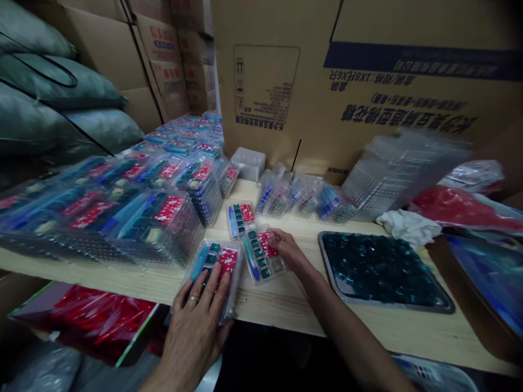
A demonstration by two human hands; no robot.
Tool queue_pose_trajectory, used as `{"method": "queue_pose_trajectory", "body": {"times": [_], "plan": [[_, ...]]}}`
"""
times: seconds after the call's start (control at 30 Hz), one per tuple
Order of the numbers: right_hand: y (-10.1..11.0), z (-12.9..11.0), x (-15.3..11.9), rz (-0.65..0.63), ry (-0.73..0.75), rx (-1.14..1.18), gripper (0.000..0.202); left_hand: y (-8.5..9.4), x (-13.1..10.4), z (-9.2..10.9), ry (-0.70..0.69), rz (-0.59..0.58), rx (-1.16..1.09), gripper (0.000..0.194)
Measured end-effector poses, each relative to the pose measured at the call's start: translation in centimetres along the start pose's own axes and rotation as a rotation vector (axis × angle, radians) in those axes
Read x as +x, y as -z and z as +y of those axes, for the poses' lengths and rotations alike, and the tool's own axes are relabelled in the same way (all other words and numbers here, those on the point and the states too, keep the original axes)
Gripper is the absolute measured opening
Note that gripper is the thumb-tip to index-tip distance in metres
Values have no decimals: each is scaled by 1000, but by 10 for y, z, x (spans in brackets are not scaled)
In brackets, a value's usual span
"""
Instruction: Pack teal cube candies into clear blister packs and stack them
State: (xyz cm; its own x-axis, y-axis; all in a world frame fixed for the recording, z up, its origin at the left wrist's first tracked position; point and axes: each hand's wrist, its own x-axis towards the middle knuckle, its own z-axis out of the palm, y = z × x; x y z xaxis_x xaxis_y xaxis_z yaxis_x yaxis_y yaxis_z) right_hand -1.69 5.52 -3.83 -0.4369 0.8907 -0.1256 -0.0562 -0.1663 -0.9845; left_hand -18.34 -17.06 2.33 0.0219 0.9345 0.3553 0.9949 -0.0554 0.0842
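Observation:
My left hand [196, 321] lies over a small stack of clear plastic trays [233, 277] at the table's front edge. Its fingers reach across the top tray and the thumb wraps the near side. That tray holds a blue pen-like item, dark green pieces and a red patterned packet [227, 259]. My right hand [289, 251] is closed at the edge of another filled tray [254, 251], with fingertips at its red packet. One compartment of this tray, at the near right, looks empty. A third filled tray [240, 219] lies just behind, partly overlapped.
Stacked filled trays [157, 228] crowd the left side. A metal tray [327, 267] of dark green wrapped pieces sits at right, with nested empty plastic trays [392, 169] behind it. A large cardboard box [310, 109] closes off the back. Below left is a box of red packets [102, 316].

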Motion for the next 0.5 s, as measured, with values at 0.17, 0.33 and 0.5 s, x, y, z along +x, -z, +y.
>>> {"method": "queue_pose_trajectory", "body": {"times": [0.17,0.33,0.5], "plan": [[10,-15,10,76,25,6,42,-1,-1,0,-19,26,15,73],[-27,-52,54,185,192,-394,67,1,-4,3,-50,43,118,66],[-76,-75,96,133,146,-905,73,-1,-11,7,-17,60,183,68]]}}
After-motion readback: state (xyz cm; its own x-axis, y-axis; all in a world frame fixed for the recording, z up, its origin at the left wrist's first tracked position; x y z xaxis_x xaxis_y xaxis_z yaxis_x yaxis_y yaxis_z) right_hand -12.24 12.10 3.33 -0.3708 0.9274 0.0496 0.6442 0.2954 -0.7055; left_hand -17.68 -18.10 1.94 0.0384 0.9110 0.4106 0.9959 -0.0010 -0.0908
